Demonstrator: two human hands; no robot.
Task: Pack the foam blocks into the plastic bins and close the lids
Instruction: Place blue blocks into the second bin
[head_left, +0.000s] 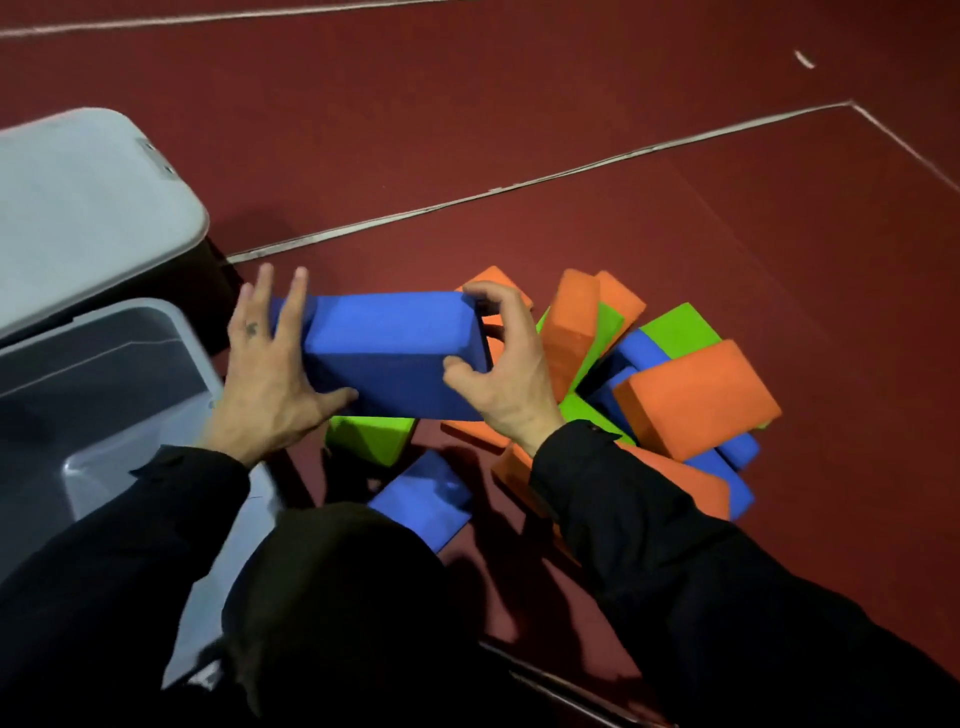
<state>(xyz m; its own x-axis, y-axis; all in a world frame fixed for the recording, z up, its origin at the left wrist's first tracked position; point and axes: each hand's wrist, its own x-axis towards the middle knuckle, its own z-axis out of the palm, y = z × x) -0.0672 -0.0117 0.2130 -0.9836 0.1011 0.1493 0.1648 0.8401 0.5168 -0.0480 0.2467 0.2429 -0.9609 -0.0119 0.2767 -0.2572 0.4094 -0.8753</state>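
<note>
You hold one big blue foam block (387, 353) between both hands, lifted above the pile and just right of the open grey bin (104, 395). Your left hand (270, 374) lies flat against its left end, fingers straight and spread, thumb under the near edge; your right hand (501, 364) curls round the right end, fingertips hooked over the top corner and thumb pressing the near face. Count what lies on the dark red floor (675, 208): about five orange blocks show, the largest orange block (696, 397) tilted at the right of the heap; three green pieces, one green block (371, 436) directly under the block you hold; and three or four blue ones, including a flat blue block (426, 496) nearest your body. The heap overlaps so much that the exact count cannot be settled. There are two bins: the open one at your left, showing nothing inside in the part visible, and a second bin with its grey lid (88, 208) on, behind it. Your left forearm and black sleeve (171, 499) cross over the open bin's near corner, and your right sleeve covers part of the orange blocks. Pale lines (519, 184) run across the floor beyond the pile.
</note>
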